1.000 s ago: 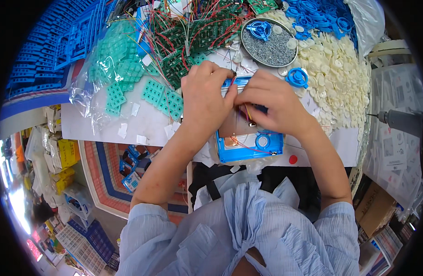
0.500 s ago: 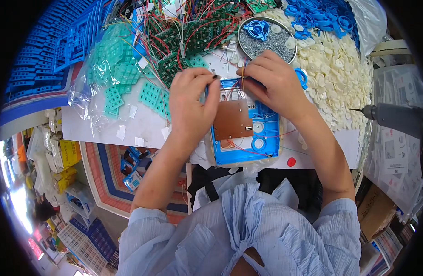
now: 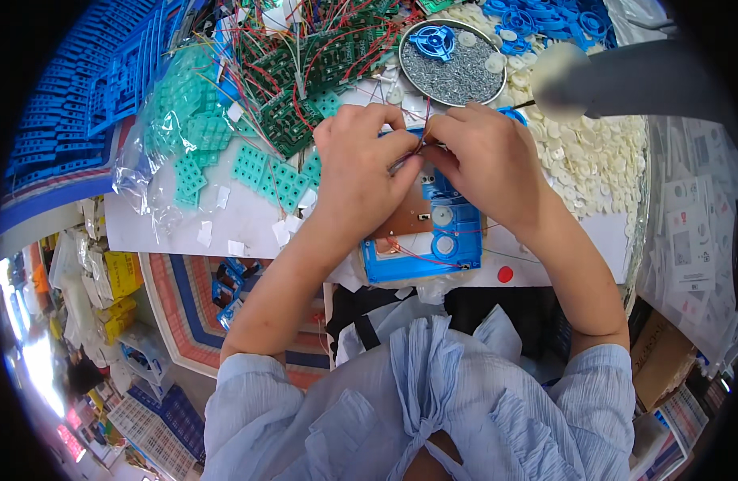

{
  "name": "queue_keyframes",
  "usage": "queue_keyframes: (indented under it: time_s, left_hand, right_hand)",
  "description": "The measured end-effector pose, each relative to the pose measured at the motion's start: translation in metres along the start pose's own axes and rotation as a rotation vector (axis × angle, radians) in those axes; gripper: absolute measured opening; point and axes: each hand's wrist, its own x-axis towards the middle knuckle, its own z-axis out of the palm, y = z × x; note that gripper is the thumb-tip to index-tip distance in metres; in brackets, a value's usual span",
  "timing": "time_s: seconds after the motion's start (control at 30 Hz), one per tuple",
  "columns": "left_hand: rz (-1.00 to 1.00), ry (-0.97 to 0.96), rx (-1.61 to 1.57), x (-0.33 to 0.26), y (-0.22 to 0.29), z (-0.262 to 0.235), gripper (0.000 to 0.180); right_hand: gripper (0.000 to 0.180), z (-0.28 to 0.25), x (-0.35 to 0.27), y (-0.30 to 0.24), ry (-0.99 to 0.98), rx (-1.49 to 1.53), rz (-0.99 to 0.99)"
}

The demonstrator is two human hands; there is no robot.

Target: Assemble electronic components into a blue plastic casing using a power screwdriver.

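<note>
Blue plastic housing (image 3: 433, 244) lies just near of your left hand (image 3: 361, 172) and right hand (image 3: 485, 164), both pinching its red wires (image 3: 421, 144), screw dish (image 3: 453, 52) beyond.

You are sitting at a small assembly workshop bench: green circuit boards with red wires (image 3: 305, 72), a round tin of screws (image 3: 453, 60), heaps of white plastic discs (image 3: 593, 160) and stacked blue plastic frames (image 3: 88, 88) crowd your white table (image 3: 232, 216).

We count two hands, left hand (image 3: 361, 172) and right hand (image 3: 485, 164), over one blue housing (image 3: 433, 248); beyond it, one round metal tray (image 3: 453, 76) holding one blue wheel (image 3: 433, 42).
</note>
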Motion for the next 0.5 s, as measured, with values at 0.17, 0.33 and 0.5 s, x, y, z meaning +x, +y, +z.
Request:
queue_keyframes:
  time_s: [0.17, 0.33, 0.5]
  left_hand:
    - [-0.079, 0.042, -0.123, -0.009, -0.004, -0.002, 0.016]
    - [-0.174, 0.110, -0.322, -0.018, -0.008, -0.001, 0.014]
    - [-0.174, 0.146, -0.275, -0.017, -0.006, -0.004, 0.014]
  right_hand:
    - [0.011, 0.001, 0.003, 0.003, -0.071, 0.101, 0.114]
    - [0.010, -0.001, 0.003, 0.001, -0.154, 0.134, 0.216]
    - [0.009, 0.000, -0.001, 0.003, -0.107, 0.134, 0.166]
